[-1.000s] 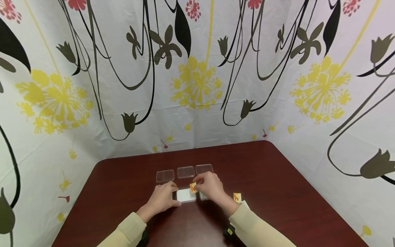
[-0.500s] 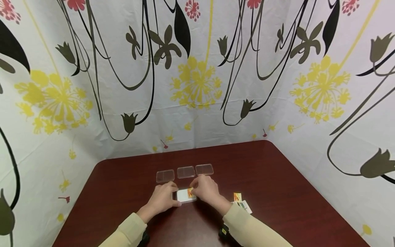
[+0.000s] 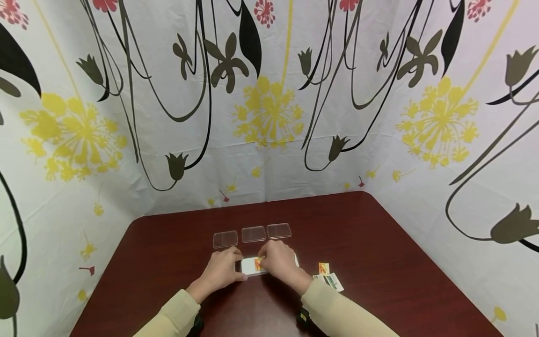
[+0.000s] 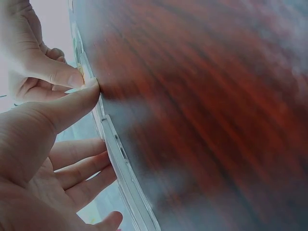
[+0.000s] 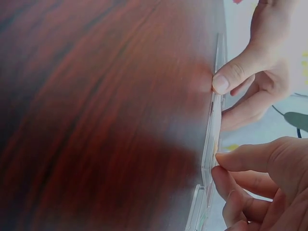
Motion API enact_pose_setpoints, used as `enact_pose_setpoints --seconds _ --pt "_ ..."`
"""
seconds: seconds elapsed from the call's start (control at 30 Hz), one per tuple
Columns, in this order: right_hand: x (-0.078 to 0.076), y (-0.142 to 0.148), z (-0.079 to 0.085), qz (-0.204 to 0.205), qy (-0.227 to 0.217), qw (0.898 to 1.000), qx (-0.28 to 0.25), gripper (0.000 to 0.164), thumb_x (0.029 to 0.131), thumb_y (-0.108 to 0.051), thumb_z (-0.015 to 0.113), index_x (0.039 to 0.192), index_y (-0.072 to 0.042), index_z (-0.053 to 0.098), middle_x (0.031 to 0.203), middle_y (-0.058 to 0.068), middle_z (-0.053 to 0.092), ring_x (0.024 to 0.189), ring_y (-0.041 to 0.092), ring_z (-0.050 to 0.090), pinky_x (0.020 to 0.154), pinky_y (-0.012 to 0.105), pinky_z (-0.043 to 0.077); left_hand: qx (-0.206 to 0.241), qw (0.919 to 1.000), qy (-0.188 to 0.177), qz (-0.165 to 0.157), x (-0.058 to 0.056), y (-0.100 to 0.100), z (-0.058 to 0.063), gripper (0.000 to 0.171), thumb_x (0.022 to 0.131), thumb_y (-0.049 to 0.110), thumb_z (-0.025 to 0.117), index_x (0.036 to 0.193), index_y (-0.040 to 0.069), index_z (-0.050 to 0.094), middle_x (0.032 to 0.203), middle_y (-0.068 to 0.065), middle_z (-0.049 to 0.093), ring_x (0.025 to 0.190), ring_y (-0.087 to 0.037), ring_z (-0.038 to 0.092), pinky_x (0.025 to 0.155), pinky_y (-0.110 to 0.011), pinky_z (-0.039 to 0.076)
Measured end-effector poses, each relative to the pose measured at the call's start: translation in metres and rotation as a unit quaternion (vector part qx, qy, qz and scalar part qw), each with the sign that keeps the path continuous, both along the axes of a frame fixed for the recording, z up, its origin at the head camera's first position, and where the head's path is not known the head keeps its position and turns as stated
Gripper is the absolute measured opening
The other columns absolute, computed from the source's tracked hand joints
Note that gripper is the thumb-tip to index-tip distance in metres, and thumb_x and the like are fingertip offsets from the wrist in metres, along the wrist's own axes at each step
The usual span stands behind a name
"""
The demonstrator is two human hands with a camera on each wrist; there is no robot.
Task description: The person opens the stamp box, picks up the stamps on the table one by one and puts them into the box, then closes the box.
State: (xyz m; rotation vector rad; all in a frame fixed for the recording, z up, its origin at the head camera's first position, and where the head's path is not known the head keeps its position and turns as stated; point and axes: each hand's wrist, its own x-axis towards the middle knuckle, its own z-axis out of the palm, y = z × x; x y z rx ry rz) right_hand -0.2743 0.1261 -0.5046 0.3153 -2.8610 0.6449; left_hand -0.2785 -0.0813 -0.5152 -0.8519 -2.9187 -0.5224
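In the middle of the table lies a flat, clear plastic case with a white top [image 3: 248, 266]. My left hand [image 3: 220, 270] holds its left end, thumb on the near edge and fingers on the far edge. Over the white surface, my right hand [image 3: 279, 259] pinches a small orange-and-yellow picture piece [image 3: 258, 264] between thumb and fingertips; whether card or sticker I cannot tell. The piece is against or just above the white top. In the right wrist view, the right thumb [image 5: 240, 159] touches close to the case's edge. The right hand partly hides a second case to the right.
Three clear plastic lids or trays lie in a row behind: left [image 3: 225, 239], middle [image 3: 253, 234], right [image 3: 279, 230]. Right of my right wrist are another orange-and-yellow piece [image 3: 324, 268] and printed white pieces [image 3: 333, 282]. A flowered curtain [image 3: 269, 178] encloses the table [image 3: 358, 234].
My right hand has brought the orange-and-yellow piece left and down onto or close to the white top. The left hand has stayed in place.
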Motion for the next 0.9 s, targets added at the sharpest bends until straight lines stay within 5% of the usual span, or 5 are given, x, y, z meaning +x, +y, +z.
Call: enact_pose_setpoints --seconds 0.9 --pt "0.0032 -0.0051 0.0061 0.001 0.014 1.000 0.026 0.017 0.071 -0.016 0.081 0.086 -0.024 0.081 0.081 -0.008 0.072 0.066 0.017 0.063 0.050 0.035 0.046 -0.001 0.9999 0.010 -0.001 0.0004 -0.0029 -0.0019 0.053 0.077 0.043 0.088 0.113 0.007 0.077 0.116 -0.005 0.065 0.099 -0.025 0.065 0.093 -0.056 0.046"
